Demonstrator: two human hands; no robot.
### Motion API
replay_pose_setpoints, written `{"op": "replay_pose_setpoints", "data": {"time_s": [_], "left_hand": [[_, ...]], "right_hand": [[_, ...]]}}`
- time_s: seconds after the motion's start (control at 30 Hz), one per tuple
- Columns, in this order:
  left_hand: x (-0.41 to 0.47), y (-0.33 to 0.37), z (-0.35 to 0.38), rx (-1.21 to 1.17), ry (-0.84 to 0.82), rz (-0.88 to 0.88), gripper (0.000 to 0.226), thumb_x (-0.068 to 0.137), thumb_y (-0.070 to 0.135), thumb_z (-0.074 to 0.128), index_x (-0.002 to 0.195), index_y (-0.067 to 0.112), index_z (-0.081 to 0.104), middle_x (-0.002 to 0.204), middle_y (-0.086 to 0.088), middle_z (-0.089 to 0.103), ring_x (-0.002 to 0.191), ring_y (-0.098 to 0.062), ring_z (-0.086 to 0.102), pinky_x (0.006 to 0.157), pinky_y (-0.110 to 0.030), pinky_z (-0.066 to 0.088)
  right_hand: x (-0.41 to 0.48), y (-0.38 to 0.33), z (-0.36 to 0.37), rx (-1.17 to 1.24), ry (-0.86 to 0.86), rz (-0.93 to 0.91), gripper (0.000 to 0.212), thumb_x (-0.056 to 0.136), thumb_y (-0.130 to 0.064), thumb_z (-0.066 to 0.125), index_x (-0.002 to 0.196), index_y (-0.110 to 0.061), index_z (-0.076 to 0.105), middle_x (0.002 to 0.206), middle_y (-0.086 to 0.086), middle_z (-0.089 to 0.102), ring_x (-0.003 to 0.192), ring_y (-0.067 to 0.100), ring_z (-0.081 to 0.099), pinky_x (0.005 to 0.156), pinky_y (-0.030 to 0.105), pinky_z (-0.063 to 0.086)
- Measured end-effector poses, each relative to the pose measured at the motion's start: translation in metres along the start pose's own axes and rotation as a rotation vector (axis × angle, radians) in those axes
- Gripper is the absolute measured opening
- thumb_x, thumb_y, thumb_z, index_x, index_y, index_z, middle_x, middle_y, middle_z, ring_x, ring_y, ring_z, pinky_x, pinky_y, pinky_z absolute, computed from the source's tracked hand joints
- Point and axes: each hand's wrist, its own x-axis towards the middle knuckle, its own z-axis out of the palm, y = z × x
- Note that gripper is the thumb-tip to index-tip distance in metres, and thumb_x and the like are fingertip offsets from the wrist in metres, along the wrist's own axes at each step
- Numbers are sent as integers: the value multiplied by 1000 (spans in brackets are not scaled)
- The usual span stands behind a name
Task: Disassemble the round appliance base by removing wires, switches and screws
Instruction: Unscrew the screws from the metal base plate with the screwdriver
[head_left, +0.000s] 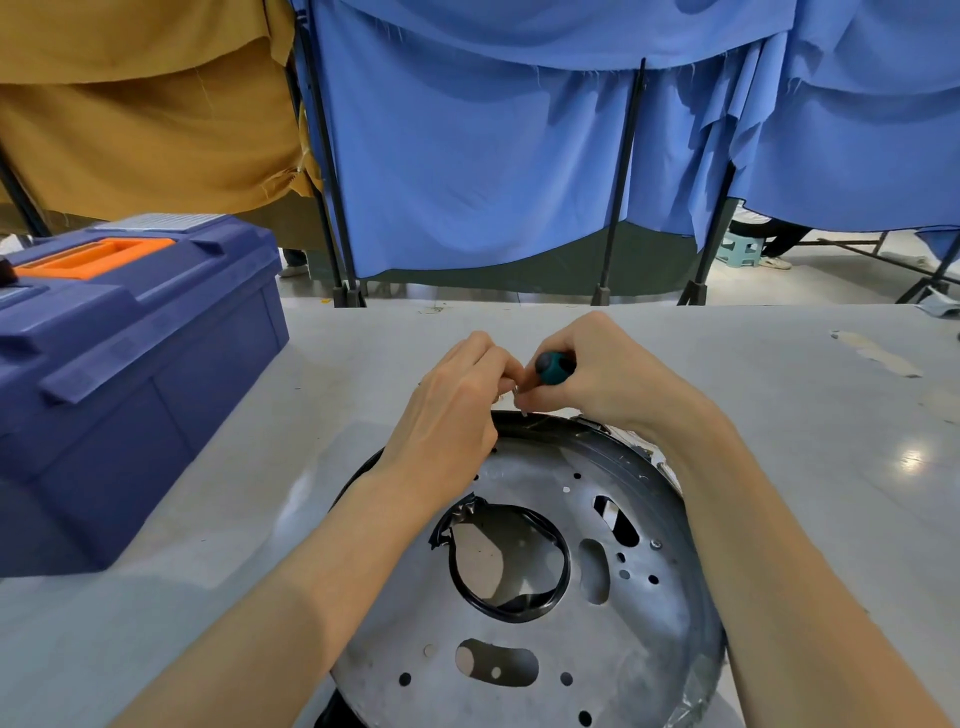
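Round appliance base (524, 480) at the worktop's (810, 395) near edge, its far rim beneath both hands: right hand (613, 379) grips a teal-handled screwdriver (555, 367), left hand (449, 410) pinches a small unidentifiable metal piece (513, 388) beside it

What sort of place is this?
Probably a workshop or practice bay for taking appliances apart: a blue toolbox sits on the work table, a round metal base lies stripped on it, and cloth screens on stands wall off the space.

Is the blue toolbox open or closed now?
Closed. The toolbox lid lies flat on the body, and its orange handle is folded down.
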Motion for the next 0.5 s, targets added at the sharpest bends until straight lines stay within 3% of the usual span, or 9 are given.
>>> {"op": "replay_pose_setpoints", "data": {"time_s": [0.13, 0.2, 0.3, 0.4, 0.5], "left_hand": [[0, 1, 0, -29, 51, 4, 21, 82, -18, 59, 91, -1, 68, 86, -11, 59, 72, -12, 48, 63, -13, 37], [0, 3, -1, -43, 80, 7, 20, 82, -16, 60, 93, -1, 68, 86, -11, 60, 72, -13, 50, 65, -9, 39], [0, 3, -1, -3, 119, -7, 26, 87, -1, 64, 114, 0, 63, 86, -10, 62, 72, -16, 54, 65, -24, 46], [-2, -2, 4, 120, -25, -103, 43, 94, 13, 60, 136, 11, 49, 104, -6, 60, 90, -23, 58, 72, -33, 47], [-6, -10, 11, 263, -269, -188, 44, 100, 26, 50, 143, 20, 41, 125, -2, 54, 111, -24, 52, 85, -28, 35]], "right_hand": [[-1, 0, -3, 37, -15, 2, 12, 73, -20, 83, 69, -12, 73, 60, 7, 58, 56, 13, 47, 58, 31, 43], [-2, -2, -4, 27, -28, -7, 12, 74, -19, 82, 72, -10, 74, 63, 10, 59, 58, 17, 47, 59, 36, 44], [-5, -2, -13, 3, -40, 21, 10, 76, -17, 79, 71, -11, 74, 67, 9, 69, 62, 28, 60, 62, 39, 54], [-11, 10, -32, -41, -14, 120, 11, 77, -12, 78, 68, -8, 72, 61, 2, 71, 54, 8, 60, 48, 14, 45], [-19, 28, -49, -96, -16, 309, 13, 77, -7, 78, 68, -3, 71, 55, 2, 69, 41, 2, 55, 38, 12, 36]]}}
